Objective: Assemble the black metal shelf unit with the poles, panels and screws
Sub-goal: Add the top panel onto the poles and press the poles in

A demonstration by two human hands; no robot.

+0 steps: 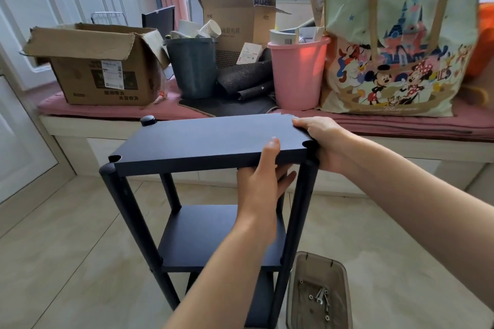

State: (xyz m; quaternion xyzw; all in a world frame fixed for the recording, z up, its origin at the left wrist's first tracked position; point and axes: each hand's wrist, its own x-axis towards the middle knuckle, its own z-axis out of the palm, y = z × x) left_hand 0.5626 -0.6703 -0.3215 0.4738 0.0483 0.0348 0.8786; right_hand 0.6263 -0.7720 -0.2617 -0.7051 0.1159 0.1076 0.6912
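The top panel (211,139), stiff, thin and probably light, was best held at its edges, where the left grip (263,184) pinched the near edge and the right grip (318,139) clasped its corner

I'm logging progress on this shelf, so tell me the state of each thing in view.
top panel: resting on poles, held
left hand: gripping panel's front edge
right hand: gripping panel's corner
middle panel: fitted between poles
tray: on floor, holding screws
cardboard box: flaps open
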